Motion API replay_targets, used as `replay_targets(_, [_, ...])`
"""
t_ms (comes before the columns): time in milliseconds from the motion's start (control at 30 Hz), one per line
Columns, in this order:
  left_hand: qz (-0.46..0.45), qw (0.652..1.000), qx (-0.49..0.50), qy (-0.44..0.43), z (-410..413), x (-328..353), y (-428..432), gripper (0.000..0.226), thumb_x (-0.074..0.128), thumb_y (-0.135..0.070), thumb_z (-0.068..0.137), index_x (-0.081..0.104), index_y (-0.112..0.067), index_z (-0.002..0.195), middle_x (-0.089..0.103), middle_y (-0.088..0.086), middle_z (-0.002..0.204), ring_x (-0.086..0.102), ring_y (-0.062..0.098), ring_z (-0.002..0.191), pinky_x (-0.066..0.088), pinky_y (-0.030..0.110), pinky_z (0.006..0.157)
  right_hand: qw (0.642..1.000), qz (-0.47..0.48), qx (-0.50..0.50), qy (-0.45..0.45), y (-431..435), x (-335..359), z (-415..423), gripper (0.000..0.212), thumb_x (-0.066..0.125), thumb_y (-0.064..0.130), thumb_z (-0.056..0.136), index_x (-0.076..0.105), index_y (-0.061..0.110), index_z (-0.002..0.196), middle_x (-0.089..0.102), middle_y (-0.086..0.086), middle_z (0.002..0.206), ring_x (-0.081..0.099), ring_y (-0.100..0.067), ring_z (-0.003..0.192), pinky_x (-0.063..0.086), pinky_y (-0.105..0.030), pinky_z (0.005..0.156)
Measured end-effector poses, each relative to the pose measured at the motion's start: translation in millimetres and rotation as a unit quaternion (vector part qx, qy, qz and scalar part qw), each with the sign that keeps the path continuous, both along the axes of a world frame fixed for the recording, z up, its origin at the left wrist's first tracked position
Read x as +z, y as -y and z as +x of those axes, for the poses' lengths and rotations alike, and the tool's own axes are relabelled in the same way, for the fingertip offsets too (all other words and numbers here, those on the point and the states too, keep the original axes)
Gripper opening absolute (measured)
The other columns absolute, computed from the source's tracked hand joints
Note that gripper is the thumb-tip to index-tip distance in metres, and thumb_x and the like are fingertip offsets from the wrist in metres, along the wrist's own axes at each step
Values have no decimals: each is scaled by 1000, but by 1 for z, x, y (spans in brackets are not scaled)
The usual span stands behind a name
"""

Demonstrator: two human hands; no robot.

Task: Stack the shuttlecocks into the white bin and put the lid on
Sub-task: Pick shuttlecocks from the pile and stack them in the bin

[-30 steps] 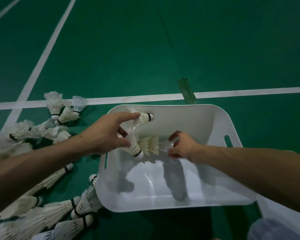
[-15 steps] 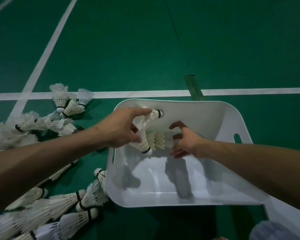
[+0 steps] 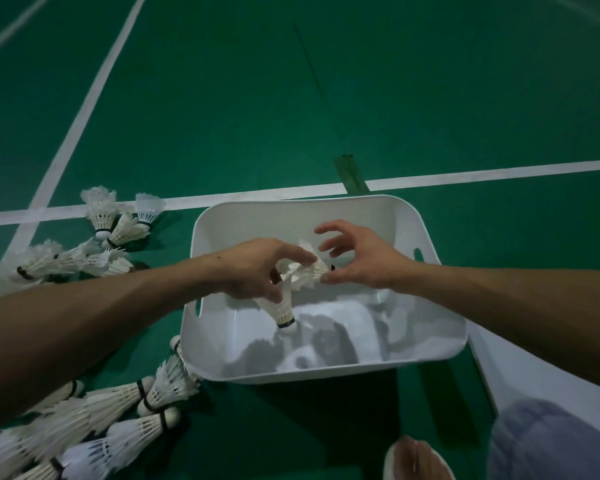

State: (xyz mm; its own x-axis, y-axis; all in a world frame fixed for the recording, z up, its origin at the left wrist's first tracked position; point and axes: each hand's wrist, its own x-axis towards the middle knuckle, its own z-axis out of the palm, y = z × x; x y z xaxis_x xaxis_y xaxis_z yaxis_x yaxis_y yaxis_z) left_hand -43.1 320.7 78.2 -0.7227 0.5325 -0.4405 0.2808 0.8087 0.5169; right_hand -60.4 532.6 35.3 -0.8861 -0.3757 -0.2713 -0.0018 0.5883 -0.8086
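The white bin [image 3: 326, 374] stands on the green court floor, and nothing lies on its bottom. Over its middle my left hand [image 3: 257, 268] grips two white shuttlecocks by their feathers. One shuttlecock [image 3: 283, 311] points cork-down into the bin. The other shuttlecock [image 3: 312, 270] lies level with its black-banded cork toward the right. My right hand [image 3: 364, 259] hovers beside that cork with its fingers spread; only the thumb touches the cork end. A flat white lid [image 3: 534, 393] lies right of the bin.
Several loose shuttlecocks [image 3: 118, 427] lie on the floor left of the bin's front corner, and more shuttlecocks [image 3: 111, 223] sit by the white court line at the back left. A shoe [image 3: 416, 459] and a grey-clothed knee [image 3: 551, 445] are at the bottom right.
My right hand has let go of the feathers it held and spread its fingers by the cork. Both hands moved toward the bin's middle, and the left now holds one shuttlecock pointing down.
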Motion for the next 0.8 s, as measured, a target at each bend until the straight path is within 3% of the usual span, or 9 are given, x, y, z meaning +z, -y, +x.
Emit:
replay_targets(133, [36, 999, 17, 8, -4, -4, -3, 72, 72, -5, 79, 46, -35, 138, 54, -13, 132, 64, 9, 95, 49, 23, 73, 996, 64, 52, -24, 10, 4, -9, 71, 87, 22, 67, 49, 32, 127, 70, 3, 105, 64, -8, 90, 47, -19, 73])
replay_targets(233, [52, 998, 37, 18, -9, -8, -2, 69, 72, -3, 78, 49, -34, 135, 53, -19, 119, 63, 8, 95, 46, 14, 66, 993, 92, 58, -45, 13, 6, -15, 70, 86, 21, 69, 50, 32, 128, 65, 3, 94, 63, -13, 82, 53, -26, 74])
replay_targets(333, [75, 996, 49, 20, -15, -13, 0, 70, 73, 0, 77, 50, -34, 134, 52, -21, 124, 64, 8, 92, 47, 13, 68, 991, 112, 57, -54, 12, 1, -19, 65, 81, 18, 72, 52, 31, 128, 58, -7, 86, 56, -16, 71, 51, -30, 69])
replay_targets(400, [95, 991, 84, 31, -19, -18, 4, 72, 73, 2, 76, 49, -35, 133, 51, -17, 127, 64, 11, 93, 51, 18, 73, 988, 139, 46, -39, 6, -5, -22, 65, 77, 14, 73, 50, 29, 130, 51, -2, 81, 49, -12, 68, 43, -24, 59])
replay_targets(533, [48, 987, 148, 25, -26, -28, 16, 49, 75, -2, 77, 64, -25, 119, 64, -5, 113, 65, 14, 94, 54, 29, 80, 978, 209, 19, -15, -6, -18, -24, 59, 68, 9, 79, 51, 29, 131, 48, -11, 119, 49, -22, 102, 42, -25, 74])
replay_targets(633, [48, 979, 194, 27, -29, -32, 20, 36, 75, -2, 77, 70, -20, 108, 69, 1, 103, 65, 18, 93, 55, 29, 77, 975, 224, -2, 4, -4, -29, -26, 44, 71, 9, 78, 61, 25, 118, 40, -12, 123, 53, -21, 86, 48, -25, 66])
replay_targets(700, [59, 975, 211, 26, -30, -34, 19, 33, 75, -2, 76, 71, -18, 104, 69, 1, 103, 65, 19, 94, 55, 28, 75, 980, 190, -53, 8, -2, -34, -29, 39, 78, 10, 74, 64, 16, 110, 48, -11, 115, 61, -25, 83, 56, -30, 63])
replay_targets(800, [65, 973, 219, 30, -31, -36, 17, 29, 76, -2, 76, 71, -20, 99, 70, 2, 102, 66, 20, 93, 57, 35, 79, 972, 202, -119, 2, -1, -35, -30, 28, 81, 19, 72, 68, 2, 90, 63, -9, 80, 62, -24, 76, 51, -30, 58])
